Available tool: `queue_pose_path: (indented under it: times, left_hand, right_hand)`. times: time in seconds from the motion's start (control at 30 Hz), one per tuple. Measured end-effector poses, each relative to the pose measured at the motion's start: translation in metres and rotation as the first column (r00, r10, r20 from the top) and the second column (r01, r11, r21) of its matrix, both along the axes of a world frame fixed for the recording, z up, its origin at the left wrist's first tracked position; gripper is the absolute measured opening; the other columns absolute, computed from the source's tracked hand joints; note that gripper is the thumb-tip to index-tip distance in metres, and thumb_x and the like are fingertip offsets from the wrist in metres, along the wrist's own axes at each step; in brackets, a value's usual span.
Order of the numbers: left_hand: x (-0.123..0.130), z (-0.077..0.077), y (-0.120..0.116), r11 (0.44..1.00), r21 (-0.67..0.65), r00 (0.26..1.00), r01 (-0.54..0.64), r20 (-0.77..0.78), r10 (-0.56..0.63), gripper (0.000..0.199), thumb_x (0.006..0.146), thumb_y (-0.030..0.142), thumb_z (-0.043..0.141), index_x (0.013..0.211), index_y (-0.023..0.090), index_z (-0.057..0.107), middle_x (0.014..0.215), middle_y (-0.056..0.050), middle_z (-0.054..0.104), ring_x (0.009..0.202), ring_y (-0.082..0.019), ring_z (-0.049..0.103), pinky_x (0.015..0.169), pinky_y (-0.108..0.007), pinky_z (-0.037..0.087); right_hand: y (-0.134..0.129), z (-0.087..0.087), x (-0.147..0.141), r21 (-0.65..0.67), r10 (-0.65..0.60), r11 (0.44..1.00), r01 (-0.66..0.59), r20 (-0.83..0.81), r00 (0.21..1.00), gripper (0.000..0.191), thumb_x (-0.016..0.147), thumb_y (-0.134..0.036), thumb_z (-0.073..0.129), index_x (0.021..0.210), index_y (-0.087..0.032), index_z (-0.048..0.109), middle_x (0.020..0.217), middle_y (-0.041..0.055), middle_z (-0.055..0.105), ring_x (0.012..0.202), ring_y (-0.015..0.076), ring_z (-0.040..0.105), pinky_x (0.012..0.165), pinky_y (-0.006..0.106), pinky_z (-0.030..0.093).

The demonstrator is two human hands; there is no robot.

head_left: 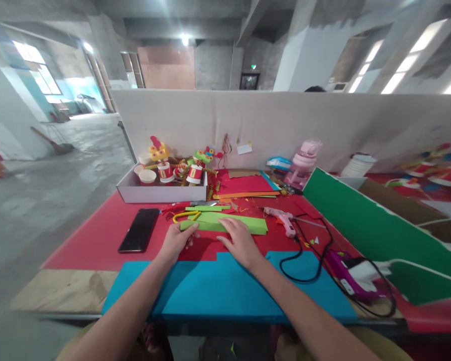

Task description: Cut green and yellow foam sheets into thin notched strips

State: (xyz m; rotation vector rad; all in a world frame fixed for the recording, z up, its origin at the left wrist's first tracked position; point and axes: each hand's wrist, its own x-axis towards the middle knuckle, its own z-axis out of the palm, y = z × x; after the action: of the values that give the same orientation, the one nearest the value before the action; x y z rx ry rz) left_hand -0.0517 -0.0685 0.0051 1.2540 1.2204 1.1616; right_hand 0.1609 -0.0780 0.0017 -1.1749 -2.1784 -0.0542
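A light green paper strip (250,226) lies across the red table cover, slightly tilted. Its left end is pinched between the thumb and fingers of my left hand (176,241). My right hand (241,241) rests over the strip's middle, fingertips on the paper and thumb held apart, gripping nothing. Just behind my left hand are scissors with yellow handles (186,216), partly over the green paper. Narrower green strips (206,208) lie farther back. A pink glue gun (284,220) is on its side to the right of the strip.
A black phone (140,230) lies left. Behind stands a white box (163,194) with paper-cup figures (165,172). Blue sheet (218,291) covers the front edge. On the right are a purple power strip (355,278), looping black cable (304,281) and green panel (361,240).
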Motion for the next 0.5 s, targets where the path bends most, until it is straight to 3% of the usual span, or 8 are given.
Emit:
queue_pose_path:
  times: [0.2, 0.37, 0.5]
  left_hand:
    - [-0.005, -0.005, -0.002, 1.000, 0.005, 0.999, 0.003, 0.050, -0.004, 0.038, 0.070, 0.049, 0.069, 0.059, 0.013, 0.065, 0.052, -0.002, 0.059, 0.039, -0.007, 0.044, 0.038, -0.020, 0.031]
    - [-0.002, -0.002, -0.005, 1.000, -0.002, 0.997, 0.017, 0.069, -0.017, 0.037, 0.069, 0.048, 0.070, 0.058, 0.013, 0.065, 0.053, -0.003, 0.060, 0.040, -0.007, 0.045, 0.040, -0.021, 0.032]
    - [0.001, 0.001, -0.006, 1.000, -0.010, 0.993, 0.016, 0.121, -0.015, 0.037, 0.069, 0.047, 0.071, 0.057, 0.013, 0.065, 0.051, -0.003, 0.060, 0.040, -0.007, 0.044, 0.040, -0.021, 0.032]
  right_hand:
    - [0.002, -0.007, -0.015, 0.132, -0.098, 0.987, 0.088, 0.072, 0.993, 0.037, 0.090, -0.024, 0.056, 0.127, -0.024, 0.055, 0.109, 0.0070, 0.065, 0.102, 0.0229, 0.057, 0.109, 0.052, 0.026]
    - [0.000, -0.004, -0.009, 0.197, -0.104, 0.977, 0.083, 0.099, 0.990, 0.030, 0.091, -0.022, 0.053, 0.120, -0.022, 0.059, 0.105, 0.0058, 0.067, 0.096, 0.0204, 0.057, 0.110, 0.049, 0.026]
    - [-0.001, -0.002, -0.005, 0.214, -0.103, 0.974, 0.077, 0.112, 0.988, 0.038, 0.088, -0.024, 0.058, 0.126, -0.022, 0.056, 0.108, 0.0067, 0.066, 0.100, 0.0215, 0.056, 0.109, 0.050, 0.028]
